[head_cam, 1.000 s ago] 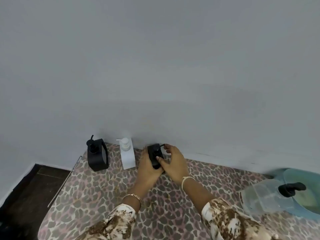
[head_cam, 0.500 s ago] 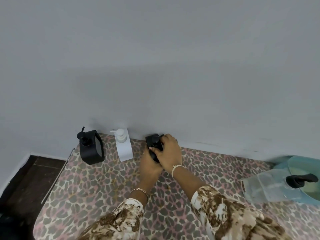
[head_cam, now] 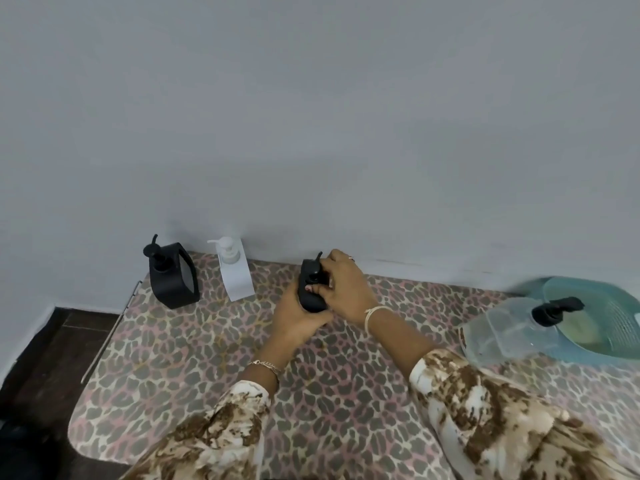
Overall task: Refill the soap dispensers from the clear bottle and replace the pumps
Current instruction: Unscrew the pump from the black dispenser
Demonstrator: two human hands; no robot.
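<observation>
A small black soap dispenser (head_cam: 309, 295) stands near the wall at the table's middle. My left hand (head_cam: 297, 316) grips its body from the left and below. My right hand (head_cam: 346, 289) curls over its top, fingers pinching the black pump head (head_cam: 316, 274). To the left stand a white dispenser (head_cam: 235, 273) with a white pump and a black dispenser (head_cam: 173, 276) with a black pump. The clear bottle (head_cam: 509, 332) with a black pump (head_cam: 554, 308) lies tilted at the right, leaning on a teal basin (head_cam: 602, 306).
The table wears a leopard-print cover (head_cam: 180, 368) and abuts a plain grey wall. Its left edge drops to a dark floor (head_cam: 45, 355). A thin metal rod (head_cam: 110, 330) runs along that left edge.
The view has shifted slightly. My right hand has turned on the pump head, and the spout now points up and back instead of to the right. My left hand keeps its grip.
</observation>
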